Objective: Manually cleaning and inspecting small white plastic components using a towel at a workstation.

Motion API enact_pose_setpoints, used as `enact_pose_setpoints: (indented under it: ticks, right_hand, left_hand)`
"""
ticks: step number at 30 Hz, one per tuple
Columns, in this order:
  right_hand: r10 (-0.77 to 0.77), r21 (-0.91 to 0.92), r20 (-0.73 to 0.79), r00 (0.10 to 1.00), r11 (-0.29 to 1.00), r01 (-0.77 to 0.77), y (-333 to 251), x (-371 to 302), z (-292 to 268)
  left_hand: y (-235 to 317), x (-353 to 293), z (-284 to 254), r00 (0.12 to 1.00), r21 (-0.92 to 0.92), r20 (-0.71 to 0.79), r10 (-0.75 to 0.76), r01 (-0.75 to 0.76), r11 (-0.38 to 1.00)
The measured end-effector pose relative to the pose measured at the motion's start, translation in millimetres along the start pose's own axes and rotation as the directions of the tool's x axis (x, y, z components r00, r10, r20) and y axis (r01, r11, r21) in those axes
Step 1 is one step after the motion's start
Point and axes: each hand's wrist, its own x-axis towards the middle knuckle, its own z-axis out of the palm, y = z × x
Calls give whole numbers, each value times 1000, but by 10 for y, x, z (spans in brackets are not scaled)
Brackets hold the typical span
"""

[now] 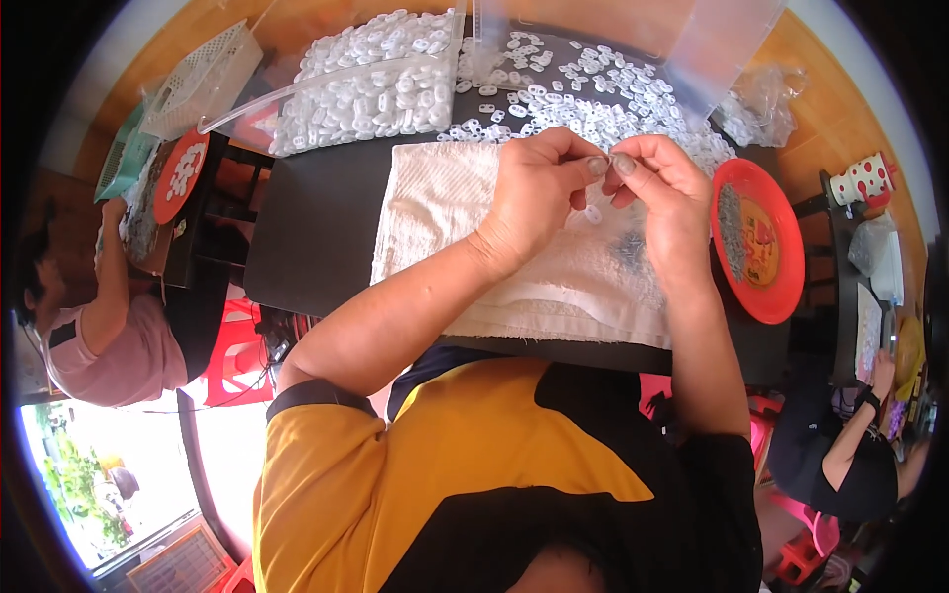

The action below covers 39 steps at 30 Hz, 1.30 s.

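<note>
Over a pale towel (435,208) my left hand (542,193) and my right hand (664,193) meet almost fingertip to fingertip. Thumb and forefinger are pinched together on each hand, and whatever lies between them is too small and covered to make out. Just below the fingertips shows a small white plastic piece (593,213); I cannot tell if it is held or lying on the towel. A patch of small grey bits (629,249) lies on the cloth by my right wrist. Beyond my hands spreads a heap of white oval pieces with holes (583,114).
A clear bin (366,94) full of white pieces stands at the back left. To the right, a red plate (788,259) holds small grey parts, near a crumpled plastic bag (761,104). One person (119,336) sits at the left, another (840,445) at the right.
</note>
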Motion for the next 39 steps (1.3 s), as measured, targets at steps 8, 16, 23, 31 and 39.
enact_pose_setpoints:
  ticks: [8,16,23,31,39]
  right_hand:
    - [-206,-344,57,977,915,213,52,1,-52]
    - [-332,-483,129,934,802,351,27,0,14]
    - [-429,-578,173,886,684,444,54,0,23]
    - [-481,-562,172,860,669,486,121,-19,77]
    - [-314,-446,76,947,838,314,157,1,59]
  left_hand:
    - [13,43,-60,991,-224,13,-130,130,966]
    - [-14,25,-66,995,-219,5,-95,94,971]
    - [-14,12,-45,996,-201,-28,-88,80,976]
    - [-62,-44,-2,998,-145,-63,-6,-4,989]
    - [-40,-27,-1,992,-207,-108,-68,45,977]
